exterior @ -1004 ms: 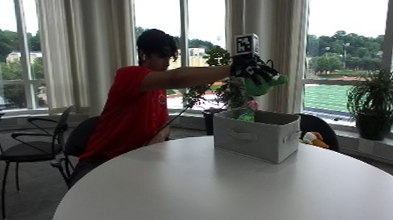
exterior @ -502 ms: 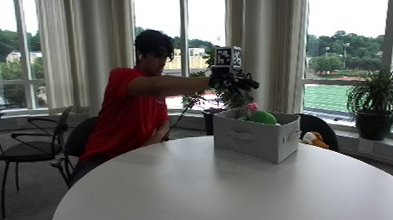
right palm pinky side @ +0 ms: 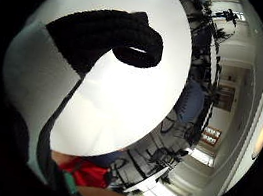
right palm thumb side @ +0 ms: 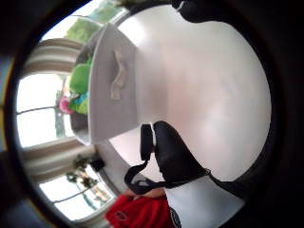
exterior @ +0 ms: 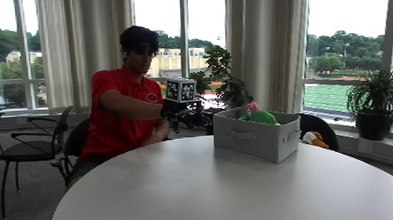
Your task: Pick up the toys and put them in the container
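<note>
One round white table (exterior: pixel 206 189) lies nearest us, carrying a grey fabric container (exterior: pixel 256 137) with a green plush toy (exterior: pixel 262 117) resting inside it. Beyond its far edge, our gloved right hand (exterior: pixel 172 111) hangs above the table, gripping nothing, fingers loosely curled.

Container (exterior: pixel 256 137) on table (exterior: pixel 187 190), far side; toy (exterior: pixel 262 117) inside container; person's gloved hand (exterior: pixel 173 111) left of container.
</note>
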Motion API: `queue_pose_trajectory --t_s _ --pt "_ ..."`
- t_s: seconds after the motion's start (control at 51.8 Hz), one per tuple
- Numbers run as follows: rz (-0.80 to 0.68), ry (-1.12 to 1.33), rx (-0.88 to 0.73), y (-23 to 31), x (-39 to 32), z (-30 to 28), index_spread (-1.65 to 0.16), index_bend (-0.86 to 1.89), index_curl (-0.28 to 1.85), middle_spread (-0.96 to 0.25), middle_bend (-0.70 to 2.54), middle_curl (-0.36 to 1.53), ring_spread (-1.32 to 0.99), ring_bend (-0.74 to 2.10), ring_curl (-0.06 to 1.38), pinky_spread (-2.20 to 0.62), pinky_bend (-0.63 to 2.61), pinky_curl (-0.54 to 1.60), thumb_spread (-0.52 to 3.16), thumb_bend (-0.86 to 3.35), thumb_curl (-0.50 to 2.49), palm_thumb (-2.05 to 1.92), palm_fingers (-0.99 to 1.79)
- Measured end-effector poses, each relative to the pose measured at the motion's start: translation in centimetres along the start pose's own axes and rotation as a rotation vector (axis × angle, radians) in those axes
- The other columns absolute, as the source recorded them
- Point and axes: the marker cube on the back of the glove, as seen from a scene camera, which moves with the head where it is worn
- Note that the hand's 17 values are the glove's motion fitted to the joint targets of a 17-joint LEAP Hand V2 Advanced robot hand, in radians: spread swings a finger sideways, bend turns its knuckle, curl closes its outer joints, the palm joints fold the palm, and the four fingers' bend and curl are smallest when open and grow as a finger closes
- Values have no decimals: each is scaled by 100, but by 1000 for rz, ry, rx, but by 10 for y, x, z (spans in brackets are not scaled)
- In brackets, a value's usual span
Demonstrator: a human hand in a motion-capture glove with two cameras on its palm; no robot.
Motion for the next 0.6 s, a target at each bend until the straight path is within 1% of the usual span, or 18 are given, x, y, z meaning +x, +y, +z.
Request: queue_pose_trajectory --t_s 0.154,0.348,0.599 --pt "13 -67 -7 24 10 10 -39 18 38 -9 17 34 0 42 24 8 123 32 116 -2 36 0 -4" --pt "5 -103 25 39 26 5 -40 20 39 -10 16 32 0 40 24 8 120 31 118 -2 35 1 -3" --pt "37 -54 67 43 47 11 -40 20 40 -9 16 31 0 37 24 9 119 31 118 -2 35 1 -1"
